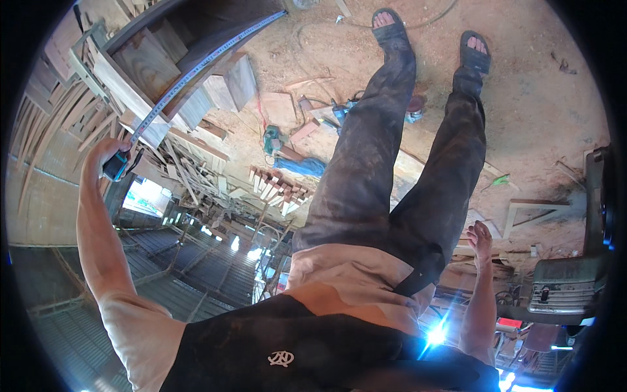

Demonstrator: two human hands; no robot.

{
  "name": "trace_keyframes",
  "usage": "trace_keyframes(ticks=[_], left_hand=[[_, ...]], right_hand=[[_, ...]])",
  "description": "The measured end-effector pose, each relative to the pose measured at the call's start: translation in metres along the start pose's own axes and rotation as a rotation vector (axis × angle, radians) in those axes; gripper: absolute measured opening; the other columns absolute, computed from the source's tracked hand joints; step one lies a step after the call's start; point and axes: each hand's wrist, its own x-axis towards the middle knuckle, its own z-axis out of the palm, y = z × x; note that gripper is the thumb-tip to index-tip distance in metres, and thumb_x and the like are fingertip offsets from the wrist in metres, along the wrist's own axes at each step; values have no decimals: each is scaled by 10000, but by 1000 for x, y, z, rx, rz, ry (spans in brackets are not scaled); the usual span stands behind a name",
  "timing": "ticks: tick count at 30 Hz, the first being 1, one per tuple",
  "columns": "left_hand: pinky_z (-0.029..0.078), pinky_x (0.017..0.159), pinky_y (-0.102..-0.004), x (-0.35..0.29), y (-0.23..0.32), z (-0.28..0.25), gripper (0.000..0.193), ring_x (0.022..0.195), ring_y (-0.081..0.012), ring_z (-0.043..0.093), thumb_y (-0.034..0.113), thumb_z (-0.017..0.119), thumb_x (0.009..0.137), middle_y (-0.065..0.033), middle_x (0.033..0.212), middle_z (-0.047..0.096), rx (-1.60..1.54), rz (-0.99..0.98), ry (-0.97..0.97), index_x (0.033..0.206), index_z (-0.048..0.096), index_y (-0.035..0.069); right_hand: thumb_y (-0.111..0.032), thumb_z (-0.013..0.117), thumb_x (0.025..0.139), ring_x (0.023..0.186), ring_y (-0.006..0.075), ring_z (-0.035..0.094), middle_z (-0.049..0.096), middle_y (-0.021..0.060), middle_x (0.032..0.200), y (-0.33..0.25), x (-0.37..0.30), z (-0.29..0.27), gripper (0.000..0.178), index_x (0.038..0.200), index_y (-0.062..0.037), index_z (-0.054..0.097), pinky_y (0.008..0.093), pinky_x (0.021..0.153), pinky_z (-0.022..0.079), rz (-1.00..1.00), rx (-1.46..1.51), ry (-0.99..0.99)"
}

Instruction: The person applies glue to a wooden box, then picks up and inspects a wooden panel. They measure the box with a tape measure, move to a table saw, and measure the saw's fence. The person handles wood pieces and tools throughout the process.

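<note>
My left hand (104, 155) is closed around a teal and black tape measure (115, 166) at the left. Its long pale blade (208, 60) runs out from the hand up and to the right, along a wooden box-like frame (125, 83) with a dark hollow. The far end of the blade lies near the frame's upper right corner. My right hand (481, 240) hangs beside my right thigh, holding nothing, its fingers loosely bent and apart.
Thick wood blocks (233, 83) stand by the frame. On the dusty floor lie a green power tool (273, 140), a blue power tool (339, 112), a blue cloth (300, 166) and stacked sticks (277, 186). A bulky dark machine (567, 287) stands at the right.
</note>
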Motion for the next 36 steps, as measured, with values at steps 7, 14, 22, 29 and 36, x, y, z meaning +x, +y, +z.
trace_keyframes(ticks=[7, 14, 22, 29, 36], left_hand=[[536, 442, -430, 8, -6, -2, 343, 507, -277, 642, 322, 669, 956, -130, 654, 629, -41, -51, -25, 799, 647, 18], [545, 533, -402, 32, -32, -7, 245, 585, -240, 653, 259, 682, 899, -100, 717, 658, 119, 494, -75, 865, 683, 17], [544, 705, -336, 7, -38, 130, 259, 810, -195, 681, 271, 721, 920, -83, 879, 704, -100, 908, -17, 1029, 715, 36], [542, 879, -369, -79, 38, 257, 604, 1013, -216, 677, 353, 767, 916, -177, 1154, 692, -389, 756, -477, 1338, 590, -41], [578, 720, -414, -194, 126, 310, 714, 827, -272, 699, 421, 857, 817, -204, 1031, 715, -447, 949, 75, 1192, 621, -139]], right_hand=[[-329, 676, 1012, 804, 110, 682, 694, 37, 998, 9, 8, -13, 436, 1366, -96, 574, 213, 561, 455, 10, -60, 27], [-370, 694, 976, 892, 183, 715, 732, 90, 1089, 13, 8, -8, 453, 1358, -145, 602, 350, 706, 525, -145, -113, 40], [-291, 668, 955, 690, 182, 688, 705, 72, 851, -21, -72, 82, 286, 1114, -53, 688, 334, 565, 511, -466, 145, 139], [-255, 674, 960, 759, 221, 717, 722, 83, 924, -37, -104, 81, 357, 1248, -45, 643, 369, 640, 516, -608, 338, 51], [-268, 734, 927, 814, 177, 679, 729, 92, 964, -84, -105, -44, 480, 1324, -15, 641, 322, 687, 540, -842, 396, 244]])
